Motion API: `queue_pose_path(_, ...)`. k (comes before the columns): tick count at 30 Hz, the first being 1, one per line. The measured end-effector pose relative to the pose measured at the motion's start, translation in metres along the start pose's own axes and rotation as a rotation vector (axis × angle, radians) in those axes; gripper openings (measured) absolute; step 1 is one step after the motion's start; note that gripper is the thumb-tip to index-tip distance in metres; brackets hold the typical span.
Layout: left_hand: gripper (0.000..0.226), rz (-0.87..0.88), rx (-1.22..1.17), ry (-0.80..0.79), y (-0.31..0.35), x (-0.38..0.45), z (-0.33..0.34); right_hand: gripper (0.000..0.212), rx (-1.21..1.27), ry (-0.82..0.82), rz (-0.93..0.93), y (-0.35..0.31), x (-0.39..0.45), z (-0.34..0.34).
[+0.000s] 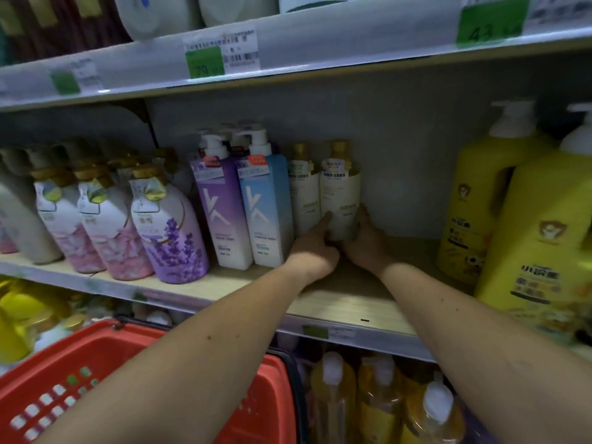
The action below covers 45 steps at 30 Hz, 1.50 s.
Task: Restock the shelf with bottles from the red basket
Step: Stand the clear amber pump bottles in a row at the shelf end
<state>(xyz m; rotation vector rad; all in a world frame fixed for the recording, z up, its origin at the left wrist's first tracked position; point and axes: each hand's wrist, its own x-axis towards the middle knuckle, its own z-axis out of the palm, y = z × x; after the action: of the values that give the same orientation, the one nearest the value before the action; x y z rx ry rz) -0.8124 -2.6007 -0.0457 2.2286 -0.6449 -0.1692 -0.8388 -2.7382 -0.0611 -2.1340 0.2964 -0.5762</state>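
Observation:
A cream bottle with a gold cap [340, 193] stands upright at the back of the wooden shelf [346, 299]. My left hand [315, 248] grips its lower left side, thumb up against the label. My right hand [365, 241] wraps its lower right side. A second cream bottle [302, 193] of the same kind stands just to its left, touching it. The red basket [51, 389] sits low at the left, under my left forearm; no bottles show inside it.
Left of the cream bottles stand a blue pump bottle [267, 206], a purple one [221, 206] and several rounded floral bottles [173, 232]. Large yellow pump bottles [531, 232] fill the shelf's right end. Bare shelf lies between. Yellow bottles [381, 395] stand on the shelf below.

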Motion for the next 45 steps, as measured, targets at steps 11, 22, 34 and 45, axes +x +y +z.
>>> queue_pose_path(11, 0.077, 0.115, -0.256, -0.081, -0.012, -0.118, -0.062, 0.052, 0.058, -0.024, 0.073, -0.059, -0.099, -0.021)
queue_pose_path(22, 0.042, 0.103, 0.024, -0.065, -0.095, -0.272, -0.140, 0.022, 0.302, -0.552, 0.043, -0.134, -0.188, 0.073)
queue_pose_path(34, 0.059, -0.236, 0.567, -0.624, -0.206, -0.359, -0.115, 0.022, -0.178, -1.208, 0.416, -0.110, -0.268, 0.247)
queue_pose_path(45, 0.043, -0.234, 0.802, -1.119, -0.208, -0.337, -0.094, 0.043, -0.590, -1.532, 0.566, -0.078, -0.288, 0.309)
